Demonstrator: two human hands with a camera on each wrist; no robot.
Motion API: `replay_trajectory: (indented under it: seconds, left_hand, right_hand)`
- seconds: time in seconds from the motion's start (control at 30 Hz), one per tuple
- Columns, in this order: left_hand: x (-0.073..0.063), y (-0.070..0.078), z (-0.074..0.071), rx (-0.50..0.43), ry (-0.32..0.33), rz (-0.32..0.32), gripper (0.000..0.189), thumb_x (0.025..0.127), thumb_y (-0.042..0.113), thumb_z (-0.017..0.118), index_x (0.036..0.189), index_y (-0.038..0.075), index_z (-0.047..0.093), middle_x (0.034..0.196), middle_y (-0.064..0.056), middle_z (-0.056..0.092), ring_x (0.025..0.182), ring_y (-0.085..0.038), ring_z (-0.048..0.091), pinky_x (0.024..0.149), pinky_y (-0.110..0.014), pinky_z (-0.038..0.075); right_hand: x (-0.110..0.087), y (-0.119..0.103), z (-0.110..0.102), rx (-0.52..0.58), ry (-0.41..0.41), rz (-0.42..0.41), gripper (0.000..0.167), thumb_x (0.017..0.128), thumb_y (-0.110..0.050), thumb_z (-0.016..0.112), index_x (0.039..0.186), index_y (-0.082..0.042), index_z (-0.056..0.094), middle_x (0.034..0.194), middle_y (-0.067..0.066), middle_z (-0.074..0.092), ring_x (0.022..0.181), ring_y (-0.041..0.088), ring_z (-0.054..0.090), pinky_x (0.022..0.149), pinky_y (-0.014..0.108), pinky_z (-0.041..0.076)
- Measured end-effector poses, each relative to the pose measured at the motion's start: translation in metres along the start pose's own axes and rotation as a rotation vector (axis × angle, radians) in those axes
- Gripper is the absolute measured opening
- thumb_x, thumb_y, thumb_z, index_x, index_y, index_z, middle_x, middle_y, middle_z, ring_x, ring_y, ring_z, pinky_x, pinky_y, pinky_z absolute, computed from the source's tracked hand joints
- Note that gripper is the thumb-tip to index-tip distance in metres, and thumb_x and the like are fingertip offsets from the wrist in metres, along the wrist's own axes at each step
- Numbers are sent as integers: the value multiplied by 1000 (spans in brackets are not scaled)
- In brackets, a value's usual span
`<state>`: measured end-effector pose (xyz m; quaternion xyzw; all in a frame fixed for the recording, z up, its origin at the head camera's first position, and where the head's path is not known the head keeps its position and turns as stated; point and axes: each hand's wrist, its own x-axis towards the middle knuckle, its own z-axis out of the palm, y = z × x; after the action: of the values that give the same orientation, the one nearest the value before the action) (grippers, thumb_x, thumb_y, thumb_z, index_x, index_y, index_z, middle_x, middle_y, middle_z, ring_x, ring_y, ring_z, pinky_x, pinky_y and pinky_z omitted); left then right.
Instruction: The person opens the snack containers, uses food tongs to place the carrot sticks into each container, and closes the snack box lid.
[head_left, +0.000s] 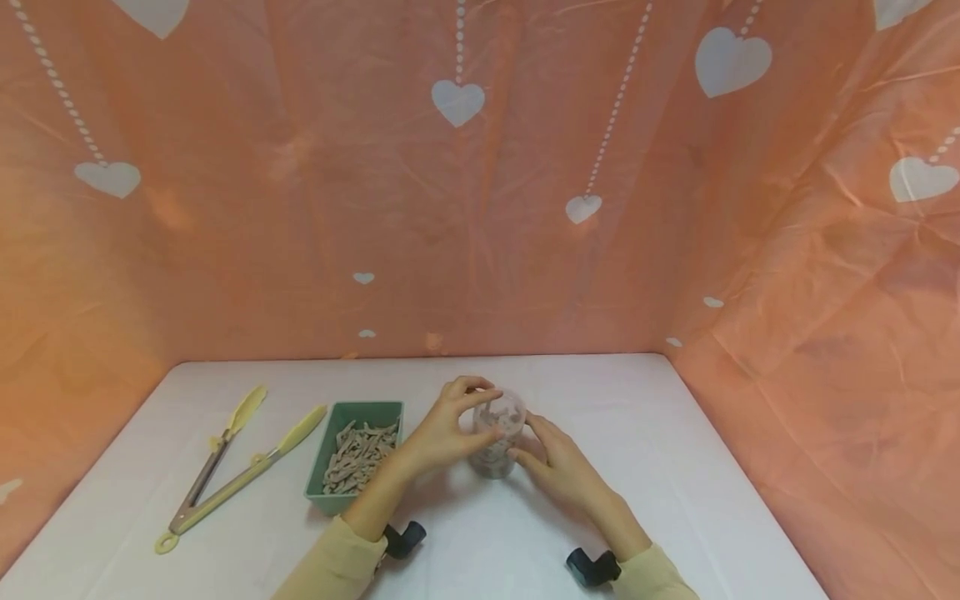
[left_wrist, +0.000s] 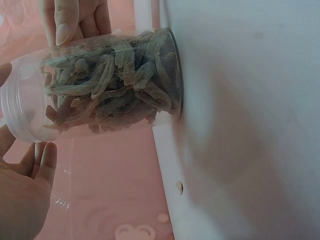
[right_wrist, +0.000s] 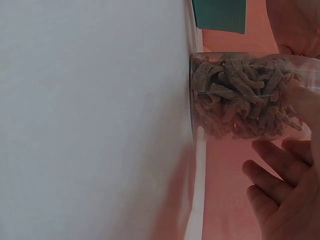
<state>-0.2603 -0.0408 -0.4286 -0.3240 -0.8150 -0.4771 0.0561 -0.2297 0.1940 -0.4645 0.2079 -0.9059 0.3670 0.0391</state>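
Observation:
A clear cylindrical jar (head_left: 492,458) stands upright on the white table, packed with brownish-grey dried strips (left_wrist: 107,82). Around its top end runs a clear ring (left_wrist: 20,100). My left hand (head_left: 442,425) spans the top of the jar, thumb at the near side and fingers across the far side. From the right, my right hand (head_left: 558,462) holds the jar's side between thumb and fingers; the right wrist view shows the thumb (right_wrist: 304,105) lying across the jar. A green rectangular tub (head_left: 365,410) of similar strips sits just left of the jar, partly hidden by my left forearm.
Spread tongs (head_left: 217,500) with pale yellow tips lie at the table's left. Orange fabric (head_left: 420,208) printed with white hearts rises behind the table and along both sides. Black wrist mounts (head_left: 405,540) hang at my cuffs. A small brownish speck (left_wrist: 179,187) shows on the white surface.

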Motion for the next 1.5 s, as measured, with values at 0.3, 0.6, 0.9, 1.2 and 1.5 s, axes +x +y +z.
replay_trajectory:
  seconds: [0.3, 0.6, 0.9, 1.2, 1.5]
  left_hand:
    - [-1, -2, -1, 15, -24, 25, 55, 90, 16, 82, 140, 3, 64, 145, -14, 53, 136, -37, 43, 109, -62, 40]
    - [-3, -4, -4, -33, -116, 40, 57, 98, 16, 71, 149, 1, 51, 159, -17, 42, 144, -39, 34, 113, -66, 32]
    - [-6, -2, -8, -83, -160, 34, 62, 101, 16, 65, 156, 1, 40, 165, -17, 31, 151, -42, 28, 115, -67, 29]
    - [-5, 3, 1, -82, 0, -103, 64, 92, 20, 81, 146, 3, 52, 147, -15, 42, 128, -36, 51, 106, -63, 42]
    - [-6, 1, -1, -67, -56, -46, 54, 97, 18, 75, 143, 1, 53, 147, -15, 43, 128, -35, 51, 105, -58, 45]
  right_hand:
    - [-1, -3, -2, 22, -9, 24, 66, 102, -31, 68, 156, -3, 43, 155, 17, 50, 146, 40, 43, 117, 58, 34]
    - [-2, -4, -1, 21, -10, 54, 68, 102, -32, 69, 157, -5, 43, 156, 15, 50, 146, 38, 43, 117, 58, 33]
    - [-1, -5, -1, 31, -8, 56, 67, 101, -30, 69, 158, -6, 42, 156, 15, 50, 146, 38, 43, 117, 58, 33]
    - [-2, -4, 0, 40, -9, 58, 68, 102, -33, 69, 159, -9, 42, 156, 14, 50, 147, 38, 42, 117, 60, 33]
    - [-2, -3, 0, 35, -11, 51, 68, 102, -34, 69, 158, -8, 42, 156, 14, 50, 147, 38, 43, 117, 59, 33]
